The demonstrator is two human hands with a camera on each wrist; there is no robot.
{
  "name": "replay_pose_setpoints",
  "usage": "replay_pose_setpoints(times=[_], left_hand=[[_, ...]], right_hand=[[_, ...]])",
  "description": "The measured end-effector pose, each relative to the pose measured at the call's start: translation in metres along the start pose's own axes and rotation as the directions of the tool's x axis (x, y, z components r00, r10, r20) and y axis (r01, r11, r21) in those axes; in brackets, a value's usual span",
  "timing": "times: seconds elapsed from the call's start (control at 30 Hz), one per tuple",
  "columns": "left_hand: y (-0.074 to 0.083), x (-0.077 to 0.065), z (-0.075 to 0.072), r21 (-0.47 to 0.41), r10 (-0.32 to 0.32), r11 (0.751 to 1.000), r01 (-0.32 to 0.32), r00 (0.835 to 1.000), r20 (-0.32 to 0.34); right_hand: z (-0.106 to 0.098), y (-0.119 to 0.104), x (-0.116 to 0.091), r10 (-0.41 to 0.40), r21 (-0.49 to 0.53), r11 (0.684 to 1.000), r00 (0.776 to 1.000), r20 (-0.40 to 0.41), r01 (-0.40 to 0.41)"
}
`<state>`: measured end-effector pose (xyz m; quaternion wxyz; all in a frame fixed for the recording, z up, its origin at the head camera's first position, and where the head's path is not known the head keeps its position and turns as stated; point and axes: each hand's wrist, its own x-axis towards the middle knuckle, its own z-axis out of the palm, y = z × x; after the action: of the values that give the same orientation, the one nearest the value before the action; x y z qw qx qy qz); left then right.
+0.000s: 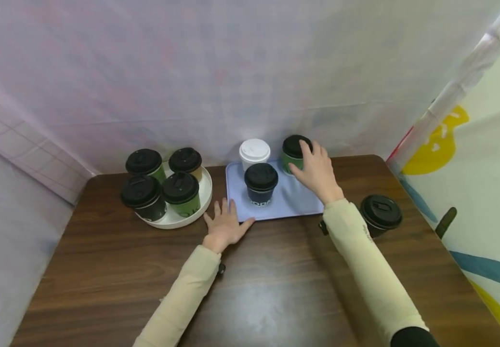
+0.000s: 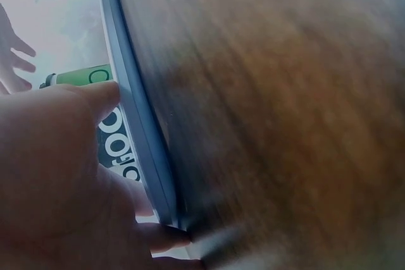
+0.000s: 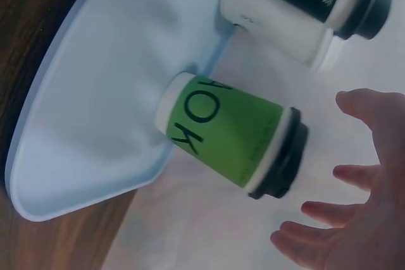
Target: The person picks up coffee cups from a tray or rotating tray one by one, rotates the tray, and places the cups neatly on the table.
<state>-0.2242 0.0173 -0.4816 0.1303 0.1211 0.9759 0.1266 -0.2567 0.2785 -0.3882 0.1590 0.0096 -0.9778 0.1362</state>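
Note:
On the light blue tray (image 1: 295, 200) stand a green cup with a black lid (image 1: 292, 163), a white-lidded cup (image 1: 255, 151) and a dark cup with a black lid (image 1: 261, 183). My right hand (image 1: 319, 174) is beside the green cup, fingers spread and loosely bent. The right wrist view shows a gap between those fingers (image 3: 319, 213) and the cup's lid (image 3: 285, 153). My left hand (image 1: 225, 226) lies with straight fingers at the tray's front left corner. In the left wrist view its thumb (image 2: 104, 96) touches the tray's edge (image 2: 136, 102).
Several black-lidded cups (image 1: 181, 188) crowd a round white plate (image 1: 207, 185) left of the tray. Another black-lidded cup (image 1: 381, 212) stands on the wooden table (image 1: 254, 299), by my right forearm (image 1: 364, 258). A pale cloth (image 1: 215, 77) hangs behind the table.

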Motion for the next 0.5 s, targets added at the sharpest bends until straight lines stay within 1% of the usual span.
replay_pose_setpoints(times=[0.1,0.27,0.5], left_hand=[[0.000,0.000,0.000,-0.002,-0.001,1.000,0.001,1.000,-0.001],[0.001,0.000,-0.001,0.006,-0.013,1.000,0.013,1.000,0.004],[0.001,0.002,0.000,-0.001,-0.016,1.000,0.016,1.000,-0.002]], right_hand=[[0.007,0.004,0.008,0.025,-0.003,1.000,0.999,0.022,-0.025],[0.016,0.010,0.019,0.053,0.020,0.998,0.997,0.051,-0.054],[0.030,0.014,0.027,0.090,0.086,0.992,0.995,0.052,-0.094]])
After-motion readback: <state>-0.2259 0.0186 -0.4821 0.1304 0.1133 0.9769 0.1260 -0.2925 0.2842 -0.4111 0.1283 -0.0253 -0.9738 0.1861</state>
